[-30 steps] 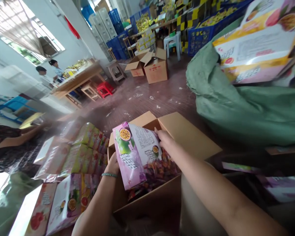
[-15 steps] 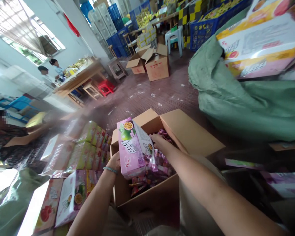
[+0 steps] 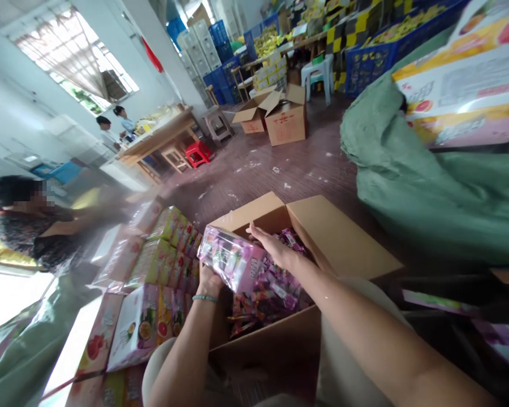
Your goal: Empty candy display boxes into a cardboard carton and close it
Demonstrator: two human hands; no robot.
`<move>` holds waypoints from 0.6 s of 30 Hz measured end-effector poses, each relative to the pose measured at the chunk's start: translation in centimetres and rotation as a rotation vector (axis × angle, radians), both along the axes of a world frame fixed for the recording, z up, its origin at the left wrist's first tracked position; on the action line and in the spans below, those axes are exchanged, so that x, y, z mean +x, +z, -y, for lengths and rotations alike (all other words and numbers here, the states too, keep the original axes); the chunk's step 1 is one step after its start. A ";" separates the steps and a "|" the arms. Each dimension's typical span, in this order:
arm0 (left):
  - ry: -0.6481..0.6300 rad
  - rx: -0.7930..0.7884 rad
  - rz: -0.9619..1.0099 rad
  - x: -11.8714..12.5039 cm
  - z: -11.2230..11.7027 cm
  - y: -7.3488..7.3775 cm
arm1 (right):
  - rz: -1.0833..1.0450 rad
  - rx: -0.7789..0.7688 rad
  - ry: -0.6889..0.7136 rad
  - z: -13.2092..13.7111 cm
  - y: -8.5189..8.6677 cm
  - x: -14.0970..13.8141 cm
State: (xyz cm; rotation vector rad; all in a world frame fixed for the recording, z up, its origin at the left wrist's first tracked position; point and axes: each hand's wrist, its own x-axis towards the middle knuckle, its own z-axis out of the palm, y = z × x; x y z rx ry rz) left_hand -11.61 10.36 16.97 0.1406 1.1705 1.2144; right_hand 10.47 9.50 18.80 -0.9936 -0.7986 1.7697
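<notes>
The carton [image 3: 275,340] is matt cardboard, the packets [image 3: 275,291] inside it shiny. The pack [image 3: 228,257] over the carton has glossy clear plastic. Right of the carton the sack [image 3: 432,203] looks like creased, matt cloth; left, the boxes [image 3: 146,263] look glossy.

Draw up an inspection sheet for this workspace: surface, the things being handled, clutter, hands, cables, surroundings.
Surface: dark red floor with whitish marks or scraps.
Things handled: pink pack, tilted, over an open cardboard box that holds many small purple packets.
Clutter: stacked fruit-print cartons to the left; green sack to the right.
Left hand: holds the pink pack from its near left side.
Right hand: open beside the pack; contact cannot be told.
Cables: nothing seen around the hands.
Surroundings: a co-worker at left; farther off, two people at a wooden table, near a red stool.
</notes>
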 end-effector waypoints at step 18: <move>-0.016 0.109 -0.113 -1.4 4.0 2.4 | 0.219 0.470 0.069 1.2 3.7 3.9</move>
